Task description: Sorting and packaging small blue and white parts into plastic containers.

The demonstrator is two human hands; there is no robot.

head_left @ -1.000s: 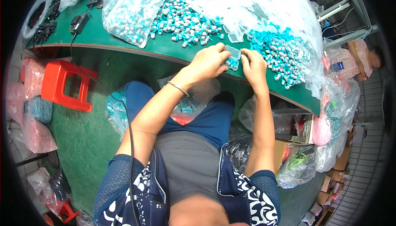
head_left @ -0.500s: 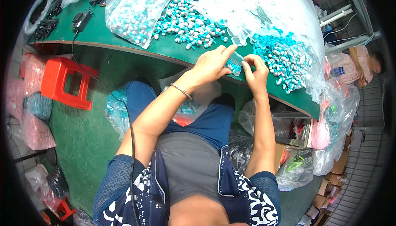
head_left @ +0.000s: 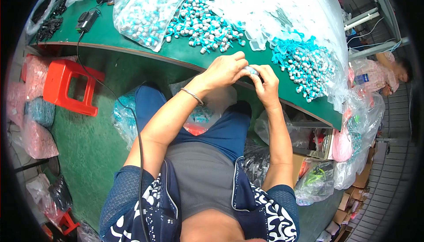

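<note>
My left hand [head_left: 225,70], with a metal bangle at the wrist, and my right hand [head_left: 266,86] meet over the front edge of the green table. Between their fingertips they pinch a small clear plastic case [head_left: 251,70]. Most of the case is hidden by fingers, so I cannot tell whether its lid is closed. Just beyond the hands lie several clear plastic cases [head_left: 257,43]. To the left is a pile of small silver-grey pieces with teal cords [head_left: 205,23]. A similar pile of teal-corded pieces [head_left: 307,67] lies to the right of my right hand.
A clear bag of the same pieces [head_left: 141,23] rests on the table [head_left: 110,34]. A black cable [head_left: 115,92] runs from a small black device [head_left: 87,20] across my left arm. A red stool [head_left: 73,87] stands at left. Another person [head_left: 380,74] is at far right.
The clear case with teal contents was more exposed and held between spread fingers. Now both hands have closed in around it, and it is mostly covered.
</note>
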